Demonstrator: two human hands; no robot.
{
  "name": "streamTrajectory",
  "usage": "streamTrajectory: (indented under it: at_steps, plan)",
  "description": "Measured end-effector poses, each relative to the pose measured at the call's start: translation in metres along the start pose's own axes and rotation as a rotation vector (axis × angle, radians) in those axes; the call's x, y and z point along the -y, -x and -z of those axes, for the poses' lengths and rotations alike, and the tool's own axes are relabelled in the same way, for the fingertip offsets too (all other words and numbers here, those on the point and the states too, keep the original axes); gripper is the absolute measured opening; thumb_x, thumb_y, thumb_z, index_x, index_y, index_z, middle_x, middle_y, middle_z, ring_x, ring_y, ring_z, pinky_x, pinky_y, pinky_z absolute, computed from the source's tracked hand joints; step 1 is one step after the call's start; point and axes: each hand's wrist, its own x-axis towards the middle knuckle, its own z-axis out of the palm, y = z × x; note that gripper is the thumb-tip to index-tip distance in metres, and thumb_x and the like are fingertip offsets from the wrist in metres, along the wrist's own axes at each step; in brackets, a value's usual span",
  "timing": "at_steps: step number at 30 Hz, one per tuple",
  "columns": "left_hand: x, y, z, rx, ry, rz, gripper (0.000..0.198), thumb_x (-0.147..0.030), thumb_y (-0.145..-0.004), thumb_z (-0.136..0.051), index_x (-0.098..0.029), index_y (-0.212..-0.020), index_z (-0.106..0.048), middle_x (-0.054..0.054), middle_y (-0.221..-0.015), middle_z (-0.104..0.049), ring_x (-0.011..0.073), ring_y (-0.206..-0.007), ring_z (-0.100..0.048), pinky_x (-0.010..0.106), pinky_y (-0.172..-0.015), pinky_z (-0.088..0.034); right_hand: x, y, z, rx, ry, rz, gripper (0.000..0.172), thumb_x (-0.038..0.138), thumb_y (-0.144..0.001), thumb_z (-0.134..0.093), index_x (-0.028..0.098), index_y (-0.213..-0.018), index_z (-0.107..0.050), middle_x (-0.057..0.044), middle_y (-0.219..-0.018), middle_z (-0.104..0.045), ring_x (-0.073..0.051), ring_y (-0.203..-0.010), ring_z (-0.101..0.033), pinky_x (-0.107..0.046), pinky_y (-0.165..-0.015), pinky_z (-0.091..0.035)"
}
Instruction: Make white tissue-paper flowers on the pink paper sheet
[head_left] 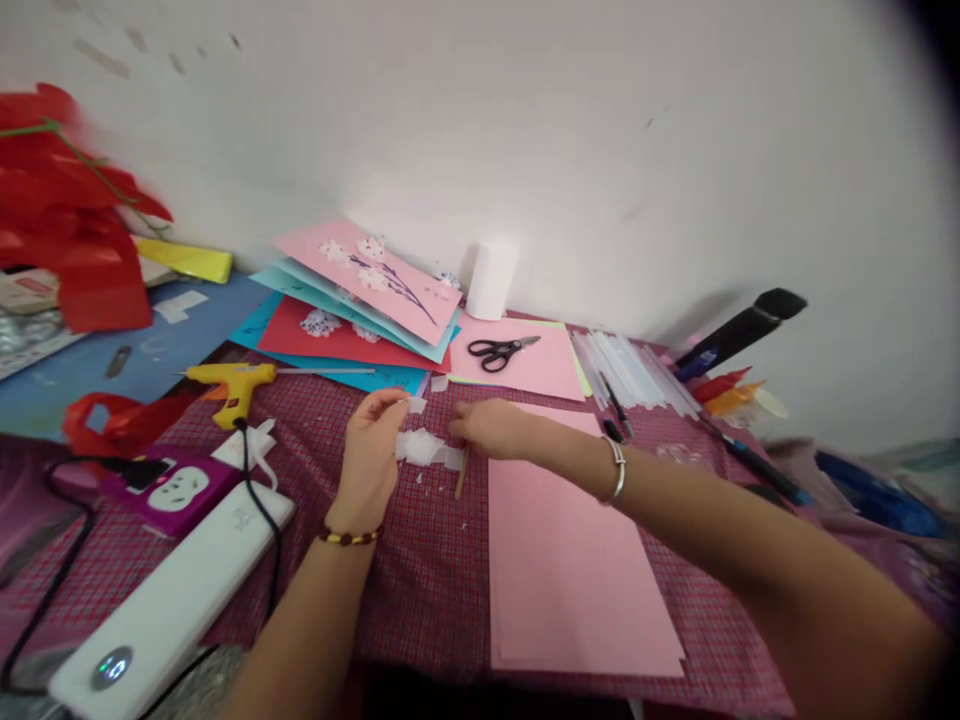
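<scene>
My left hand is closed in a pinch on a small piece of thin white paper. Just right of it, my right hand has its fingers curled together, slightly blurred. A thin brown stick sticks out below those fingers, its upper end hidden by them; it appears gripped in the hand. Between and below both hands lies a small pile of white paper pieces on the checked tablecloth. Tiny white scraps are scattered near the pile.
Pink sheets lie under my right forearm. Behind are scissors, flower-decorated cards and glue sticks. A yellow glue gun, purple power socket and white power bank with cables sit left. A wall stands behind.
</scene>
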Motion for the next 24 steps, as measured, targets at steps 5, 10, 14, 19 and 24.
streamTrajectory:
  at_steps: [5,10,14,19,24]
  plan:
    - [0.003,0.001,0.001,-0.007,-0.059,0.019,0.019,-0.023,-0.060,-0.069,-0.016,-0.076,-0.062,-0.001,-0.074,-0.062,0.0099,-0.064,-0.056,0.022,-0.061,-0.044,0.005,-0.001,0.011,0.007,-0.020,0.140,0.019,0.012,-0.088,-0.047,0.016,-0.097,-0.062,-0.008,-0.099,-0.064,-0.018,-0.078,-0.059,-0.028,-0.061,-0.034]
    - [0.003,-0.004,0.006,0.001,-0.153,0.013,0.025,-0.028,-0.064,-0.067,-0.017,-0.085,-0.059,-0.005,-0.069,-0.057,0.0071,-0.057,-0.052,0.020,-0.059,-0.044,0.010,0.024,0.029,-0.122,-0.041,0.078,0.016,0.015,-0.092,-0.043,0.015,-0.097,-0.058,-0.007,-0.090,-0.063,-0.017,-0.074,-0.057,-0.027,-0.061,-0.033]
    - [0.005,-0.002,0.007,0.103,-0.332,0.018,0.031,-0.026,-0.064,-0.067,-0.016,-0.092,-0.059,-0.005,-0.066,-0.057,0.0076,-0.054,-0.052,0.019,-0.053,-0.042,0.020,0.078,0.026,-0.254,-0.154,-0.098,0.019,0.011,-0.092,-0.040,0.016,-0.099,-0.056,-0.006,-0.092,-0.061,-0.016,-0.080,-0.056,-0.027,-0.068,-0.037]
    - [0.008,0.005,0.007,0.313,-0.678,-0.015,0.016,-0.030,-0.067,-0.066,-0.015,-0.067,-0.064,0.000,-0.059,-0.062,0.0132,-0.053,-0.054,0.023,-0.050,-0.041,0.054,0.156,-0.026,-0.381,-0.592,-0.358,0.017,0.013,-0.091,-0.039,0.019,-0.086,-0.054,-0.003,-0.084,-0.058,-0.014,-0.072,-0.052,-0.026,-0.067,-0.038]
    - [0.002,0.010,0.004,0.386,-0.959,-0.170,0.018,-0.035,-0.073,-0.058,-0.017,-0.069,-0.061,0.001,-0.065,-0.063,0.0168,-0.062,-0.057,0.026,-0.058,-0.044,0.086,0.211,-0.100,-0.525,-1.354,-0.544,0.015,0.031,-0.089,-0.046,0.019,-0.083,-0.052,-0.001,-0.074,-0.053,-0.013,-0.065,-0.050,-0.024,-0.059,-0.038]
